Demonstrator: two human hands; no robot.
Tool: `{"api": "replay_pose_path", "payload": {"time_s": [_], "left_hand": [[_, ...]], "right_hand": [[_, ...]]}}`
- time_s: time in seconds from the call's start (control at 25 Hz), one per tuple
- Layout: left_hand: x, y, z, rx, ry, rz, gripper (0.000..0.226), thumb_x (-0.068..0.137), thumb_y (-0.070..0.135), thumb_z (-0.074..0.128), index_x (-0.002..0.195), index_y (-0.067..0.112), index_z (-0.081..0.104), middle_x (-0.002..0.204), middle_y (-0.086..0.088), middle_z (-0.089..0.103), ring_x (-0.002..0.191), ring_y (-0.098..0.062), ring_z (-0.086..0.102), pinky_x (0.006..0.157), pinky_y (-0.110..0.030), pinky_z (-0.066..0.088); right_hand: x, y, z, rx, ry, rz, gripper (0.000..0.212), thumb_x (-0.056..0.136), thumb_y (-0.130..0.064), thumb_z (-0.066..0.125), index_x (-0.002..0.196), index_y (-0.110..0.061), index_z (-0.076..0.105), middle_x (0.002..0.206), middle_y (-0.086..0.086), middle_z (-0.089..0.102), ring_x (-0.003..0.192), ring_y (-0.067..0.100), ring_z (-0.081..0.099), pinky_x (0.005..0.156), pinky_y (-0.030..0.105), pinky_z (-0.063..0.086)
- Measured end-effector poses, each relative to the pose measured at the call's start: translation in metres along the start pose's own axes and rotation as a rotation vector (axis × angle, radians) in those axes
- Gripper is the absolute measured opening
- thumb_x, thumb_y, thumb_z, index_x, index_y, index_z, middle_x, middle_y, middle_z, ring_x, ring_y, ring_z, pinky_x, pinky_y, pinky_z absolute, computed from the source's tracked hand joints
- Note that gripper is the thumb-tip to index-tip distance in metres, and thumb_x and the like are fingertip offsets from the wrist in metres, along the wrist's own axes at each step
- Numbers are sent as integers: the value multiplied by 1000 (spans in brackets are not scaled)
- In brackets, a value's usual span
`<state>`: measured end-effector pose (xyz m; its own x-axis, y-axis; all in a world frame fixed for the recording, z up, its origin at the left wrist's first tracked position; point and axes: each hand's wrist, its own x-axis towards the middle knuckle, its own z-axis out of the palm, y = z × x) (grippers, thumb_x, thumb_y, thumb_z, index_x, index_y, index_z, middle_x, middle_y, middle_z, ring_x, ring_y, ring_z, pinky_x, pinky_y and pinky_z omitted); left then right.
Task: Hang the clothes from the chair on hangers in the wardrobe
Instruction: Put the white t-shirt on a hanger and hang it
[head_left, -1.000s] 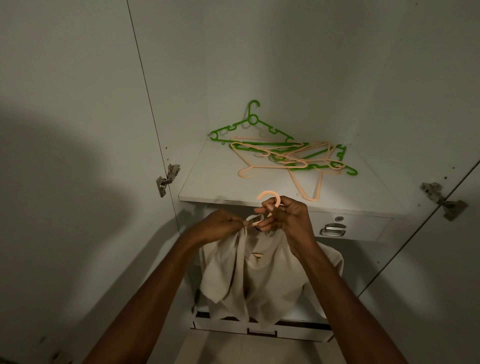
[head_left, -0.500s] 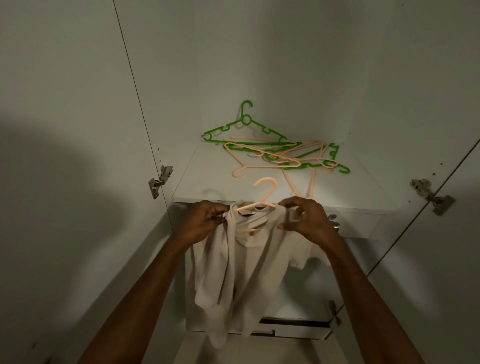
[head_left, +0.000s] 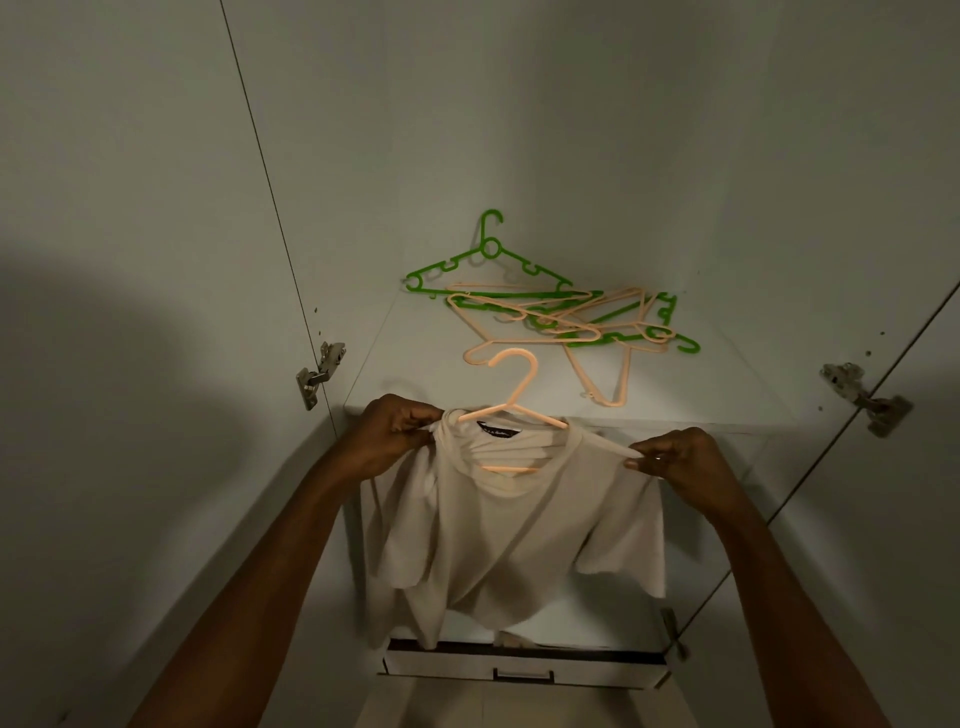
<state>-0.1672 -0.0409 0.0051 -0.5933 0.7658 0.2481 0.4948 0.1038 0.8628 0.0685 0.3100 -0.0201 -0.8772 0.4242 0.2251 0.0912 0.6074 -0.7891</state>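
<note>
A cream T-shirt hangs in front of me on a peach hanger, whose hook sticks up above the collar. My left hand pinches the bunched left shoulder of the shirt at the hanger's end. My right hand pinches the right shoulder seam and holds it stretched out sideways. The hanger's lower bar shows through the neck opening. The wardrobe's rail and the chair are out of view.
A white shelf inside the wardrobe carries a pile of green and peach hangers. Below the shirt a drawer stands pulled out. Open doors with metal hinges flank both sides.
My hands have moved apart from the hanger's neck out to the shoulders. The shirt has spread wider over the hanger, and the camera has tilted slightly upward.
</note>
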Motion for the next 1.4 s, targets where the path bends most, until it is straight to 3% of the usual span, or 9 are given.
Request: {"api": "replay_pose_path", "payload": {"time_s": [0.16,0.36,0.48,0.6,0.76,0.92,1.12,1.28,1.4], "left_hand": [[8,7,1,-16,-11,6,64,88,-10,68,98,53,76,104,20,76,106,-4,71,94,-19,52],[19,19,-3,7,-11,42,49,86,-10,70,111,32,74,105,23,75,107,-1,70,93,-14,51],[17,14,-16,122,4,-18,40,83,2,80,111,30,73,97,26,75,100,2,70,90,-13,53],[12,-3,-27,237,-4,-79,34,84,4,79,112,23,76,103,13,77,98,-2,72,93,-19,54],[13,-15,-14,436,53,-54,41,87,-9,69,115,21,74,102,8,75,95,0,69,97,-30,57],[20,-7,7,192,-60,-174,40,86,10,71,125,20,70,116,2,74,109,-15,69,99,-34,54],[18,-6,9,40,-223,-286,40,83,12,81,118,29,68,106,17,76,101,-1,70,87,-21,55],[15,-14,7,142,-99,-243,53,55,39,93,101,24,74,96,8,79,90,-14,75,75,-24,60],[19,-17,-6,-11,-55,-283,38,73,19,87,107,16,73,103,-4,79,94,-20,76,77,-37,64]], "right_hand": [[-1,-8,3,95,-103,-27,10,82,-11,82,92,-13,82,86,0,79,83,18,74,79,29,56],[0,-27,11,388,73,-53,22,87,-1,73,107,-4,78,102,4,79,97,15,75,88,22,56],[-4,-23,-1,451,132,-51,20,87,-1,72,105,-8,79,102,6,79,95,19,75,87,26,57],[-7,-12,-13,437,134,-39,19,86,-5,73,101,-12,81,100,7,79,94,25,75,87,34,58],[-7,-10,-23,431,97,-49,19,87,-1,71,104,-5,78,101,8,79,96,26,75,88,30,59],[-3,-11,-28,451,98,-55,19,84,3,72,102,-3,78,99,11,79,94,27,75,85,28,59],[-3,-5,-40,471,125,-28,20,84,-5,73,103,-3,78,101,13,78,94,32,75,82,31,59],[0,4,-50,435,130,-1,21,87,-6,72,108,-3,77,106,13,77,101,34,73,96,46,54],[2,2,-60,444,131,8,20,88,-4,72,106,-6,79,107,15,77,102,36,73,97,49,54]]}}
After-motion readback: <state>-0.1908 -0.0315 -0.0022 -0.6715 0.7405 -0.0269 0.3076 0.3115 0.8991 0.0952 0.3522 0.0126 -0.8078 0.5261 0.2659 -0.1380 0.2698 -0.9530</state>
